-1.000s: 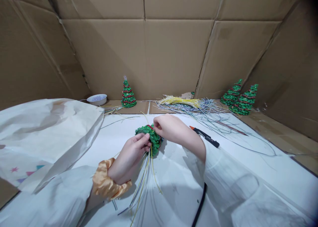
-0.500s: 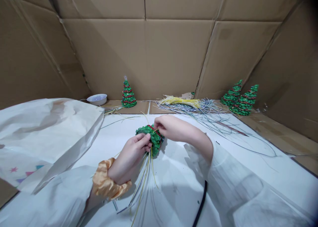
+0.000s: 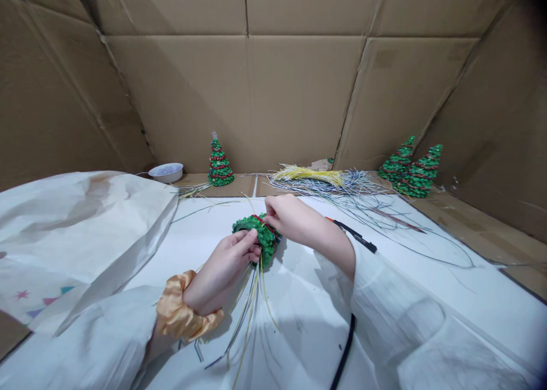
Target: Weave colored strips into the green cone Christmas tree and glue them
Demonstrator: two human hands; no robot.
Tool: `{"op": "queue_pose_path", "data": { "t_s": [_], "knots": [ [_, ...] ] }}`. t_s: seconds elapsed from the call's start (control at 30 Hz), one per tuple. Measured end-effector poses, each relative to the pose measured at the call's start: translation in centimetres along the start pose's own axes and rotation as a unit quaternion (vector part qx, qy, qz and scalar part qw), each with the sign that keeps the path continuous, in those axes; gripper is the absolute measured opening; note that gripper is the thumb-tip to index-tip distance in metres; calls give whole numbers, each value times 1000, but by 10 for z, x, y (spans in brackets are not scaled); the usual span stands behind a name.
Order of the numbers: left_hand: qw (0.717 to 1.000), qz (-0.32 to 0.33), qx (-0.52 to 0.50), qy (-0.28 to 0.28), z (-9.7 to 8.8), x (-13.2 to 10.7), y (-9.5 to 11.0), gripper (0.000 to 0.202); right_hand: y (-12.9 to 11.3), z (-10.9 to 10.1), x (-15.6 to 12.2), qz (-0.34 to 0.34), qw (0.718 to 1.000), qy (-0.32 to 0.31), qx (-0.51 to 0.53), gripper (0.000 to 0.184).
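My left hand [image 3: 233, 259] holds a small green Christmas tree [image 3: 267, 247] lying on its side, thumb on top and fingers curled beneath. Red trim winds round the tree. From under that hand several thin yellow, white and dark wires [image 3: 245, 316] trail toward me over the white tabletop. Pinched at the tree's far right side, my right hand [image 3: 284, 214] has a short bit of yellow wire [image 3: 263, 225] at its fingertips. Its palm and wrist hide part of the tree.
Behind stands another tree [image 3: 220, 165] beside a white bowl [image 3: 166, 172]. Bundled wires [image 3: 310, 175] lie at the back, with two trees [image 3: 423, 173] at the right. An orange and black tool [image 3: 354, 236] lies by my right forearm; a black cable [image 3: 345, 350] runs nearer. Left is a plastic bag [image 3: 85, 219].
My right forearm has shifted slightly left and back, bringing the orange and black tool into sight. Both hands keep their hold at the tree.
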State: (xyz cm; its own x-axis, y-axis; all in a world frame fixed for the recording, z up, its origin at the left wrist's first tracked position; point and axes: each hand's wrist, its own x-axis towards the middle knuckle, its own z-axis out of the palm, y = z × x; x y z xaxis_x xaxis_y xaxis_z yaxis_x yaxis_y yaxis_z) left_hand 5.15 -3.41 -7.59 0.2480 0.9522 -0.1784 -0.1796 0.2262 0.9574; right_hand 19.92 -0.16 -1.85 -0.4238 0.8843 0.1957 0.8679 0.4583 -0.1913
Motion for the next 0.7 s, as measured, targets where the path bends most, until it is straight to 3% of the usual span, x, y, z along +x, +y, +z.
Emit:
{"op": "queue_pose_path", "data": {
  "t_s": [0.2, 0.5, 0.7],
  "knots": [
    [1000, -4, 13, -6, -2, 2, -1, 30, 10, 0, 3, -48, 999, -16, 8, 12],
    [999, 10, 40, 1, 1, -1, 2, 28, -1, -2, 0, -29, 998, -31, -48, 13],
    [999, 9, 43, 10, 1, -2, 2, 27, 5, -5, 2, -29, 999, -36, -3, 13]
  ]
}}
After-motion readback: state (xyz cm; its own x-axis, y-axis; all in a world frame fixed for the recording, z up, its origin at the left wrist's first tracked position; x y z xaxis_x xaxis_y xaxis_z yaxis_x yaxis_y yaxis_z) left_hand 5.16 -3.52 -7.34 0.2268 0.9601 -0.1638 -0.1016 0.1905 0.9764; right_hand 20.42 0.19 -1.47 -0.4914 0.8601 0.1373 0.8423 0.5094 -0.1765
